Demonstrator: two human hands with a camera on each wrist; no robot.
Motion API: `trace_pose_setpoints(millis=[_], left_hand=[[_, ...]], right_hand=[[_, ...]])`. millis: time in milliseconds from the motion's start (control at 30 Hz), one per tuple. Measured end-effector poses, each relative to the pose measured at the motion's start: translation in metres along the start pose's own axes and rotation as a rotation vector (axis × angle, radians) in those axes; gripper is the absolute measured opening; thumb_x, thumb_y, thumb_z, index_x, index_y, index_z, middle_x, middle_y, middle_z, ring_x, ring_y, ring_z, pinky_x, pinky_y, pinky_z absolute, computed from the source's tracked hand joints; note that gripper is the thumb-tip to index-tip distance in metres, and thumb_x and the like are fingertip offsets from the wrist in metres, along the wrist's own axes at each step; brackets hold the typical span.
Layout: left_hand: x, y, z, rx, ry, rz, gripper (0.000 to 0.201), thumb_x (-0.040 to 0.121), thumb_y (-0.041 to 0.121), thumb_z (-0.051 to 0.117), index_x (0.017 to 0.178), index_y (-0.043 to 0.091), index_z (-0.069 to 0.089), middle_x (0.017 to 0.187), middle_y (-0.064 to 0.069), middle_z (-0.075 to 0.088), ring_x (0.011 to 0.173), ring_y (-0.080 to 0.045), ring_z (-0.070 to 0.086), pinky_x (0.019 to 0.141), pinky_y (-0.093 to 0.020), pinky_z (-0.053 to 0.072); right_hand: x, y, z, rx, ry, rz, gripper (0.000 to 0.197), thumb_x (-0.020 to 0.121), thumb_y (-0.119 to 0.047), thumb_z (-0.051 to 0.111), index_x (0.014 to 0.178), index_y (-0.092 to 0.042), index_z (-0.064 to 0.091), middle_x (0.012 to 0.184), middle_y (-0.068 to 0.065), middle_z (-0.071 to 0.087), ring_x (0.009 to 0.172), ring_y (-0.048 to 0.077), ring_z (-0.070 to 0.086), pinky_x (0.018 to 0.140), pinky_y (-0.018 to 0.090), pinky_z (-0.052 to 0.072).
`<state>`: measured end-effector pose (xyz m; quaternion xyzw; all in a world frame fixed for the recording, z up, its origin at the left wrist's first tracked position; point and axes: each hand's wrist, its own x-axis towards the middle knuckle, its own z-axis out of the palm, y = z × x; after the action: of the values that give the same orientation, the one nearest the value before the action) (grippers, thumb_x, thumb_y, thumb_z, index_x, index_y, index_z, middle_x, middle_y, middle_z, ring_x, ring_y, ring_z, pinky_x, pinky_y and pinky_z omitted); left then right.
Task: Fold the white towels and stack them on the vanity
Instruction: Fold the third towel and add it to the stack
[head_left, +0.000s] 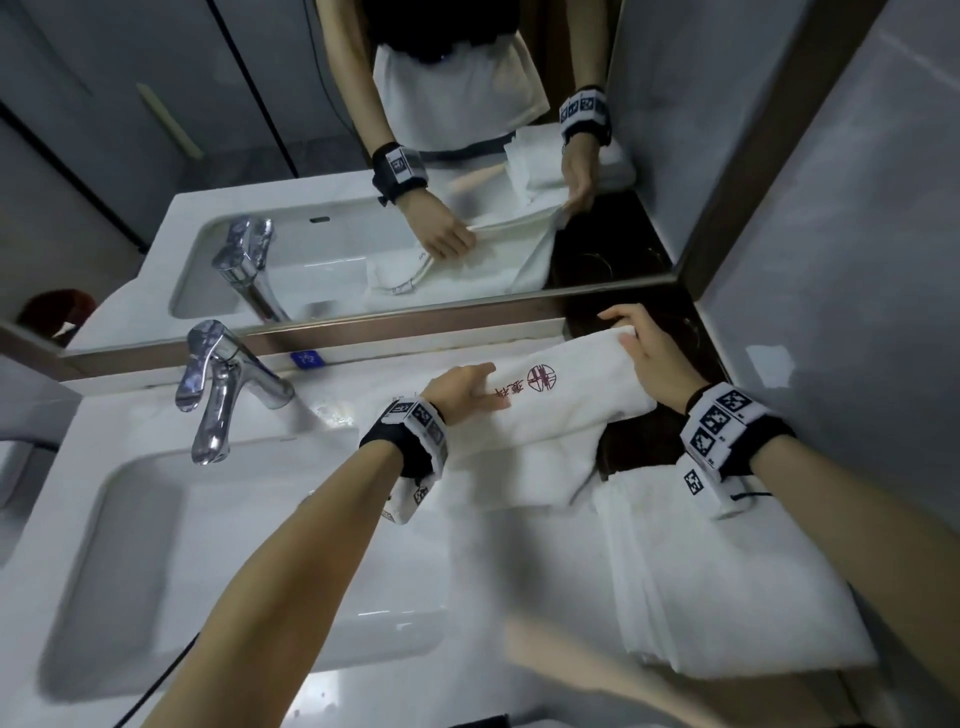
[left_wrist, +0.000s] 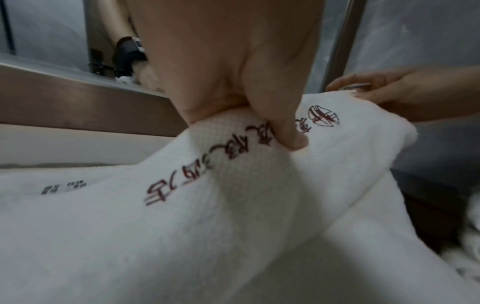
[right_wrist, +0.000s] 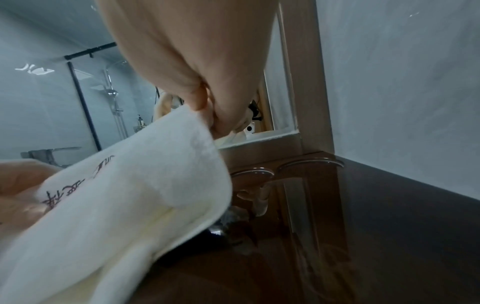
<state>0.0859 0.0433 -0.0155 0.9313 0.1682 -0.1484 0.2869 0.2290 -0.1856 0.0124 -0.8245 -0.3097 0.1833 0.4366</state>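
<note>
A white towel (head_left: 566, 400) with red embroidered characters and a round emblem is held up over the right of the vanity, its lower part draped on the counter. My left hand (head_left: 467, 387) pinches its left part by the lettering, thumb on top (left_wrist: 283, 131). My right hand (head_left: 649, 353) grips its far right edge near the mirror, fingers curled over the fold (right_wrist: 207, 115). A folded white towel (head_left: 727, 571) lies flat on the vanity at the near right, below my right wrist.
A white sink basin (head_left: 171, 561) fills the left, with a chrome faucet (head_left: 223, 384) behind it. A mirror (head_left: 363, 156) runs along the back. Dark brown countertop (right_wrist: 363, 226) meets the grey side wall (head_left: 857, 312) at the right corner.
</note>
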Motion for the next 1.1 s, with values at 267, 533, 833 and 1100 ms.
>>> trace_pose_setpoints(millis=[267,533,833,1100], left_hand=[[0.004,-0.027,-0.013,0.114,0.121,-0.077,0.04,0.077,0.049,0.069,0.09,0.013,0.059,0.103,-0.009,0.065,0.1,-0.028,0.057,0.071,-0.032,0.036],[-0.025,-0.116,-0.014,0.247,-0.024,-0.285,0.046,0.078,0.063,0.058,0.093,0.019,0.056,0.106,-0.004,0.063,0.112,-0.025,0.046,0.088,-0.039,0.035],[-0.048,-0.157,-0.002,-0.115,0.057,-0.483,0.048,0.072,0.041,0.077,0.105,0.009,0.065,0.098,-0.004,0.06,0.096,-0.024,0.057,0.086,-0.03,0.044],[-0.072,-0.16,0.022,-0.769,0.45,-0.46,0.019,0.094,0.024,0.054,0.097,0.005,0.054,0.092,-0.012,0.057,0.09,-0.022,0.052,0.08,-0.036,0.042]], right_hand=[[0.022,0.005,0.007,0.036,0.175,0.095,0.03,0.096,-0.013,0.044,0.126,-0.014,0.045,0.094,0.01,0.06,0.086,0.018,0.054,0.081,0.033,0.039],[0.012,0.036,0.001,0.182,-0.106,0.474,0.047,0.083,-0.046,0.065,0.117,-0.013,0.064,0.116,0.002,0.066,0.108,0.012,0.057,0.102,0.027,0.04],[0.004,0.027,-0.001,0.203,-0.23,0.389,0.011,0.086,-0.027,0.065,0.089,-0.017,0.068,0.096,0.0,0.069,0.096,0.014,0.062,0.082,0.022,0.045],[0.004,0.012,0.003,0.251,-0.047,0.158,0.011,0.091,-0.025,0.059,0.082,-0.019,0.056,0.089,0.006,0.057,0.086,0.016,0.053,0.082,0.032,0.04]])
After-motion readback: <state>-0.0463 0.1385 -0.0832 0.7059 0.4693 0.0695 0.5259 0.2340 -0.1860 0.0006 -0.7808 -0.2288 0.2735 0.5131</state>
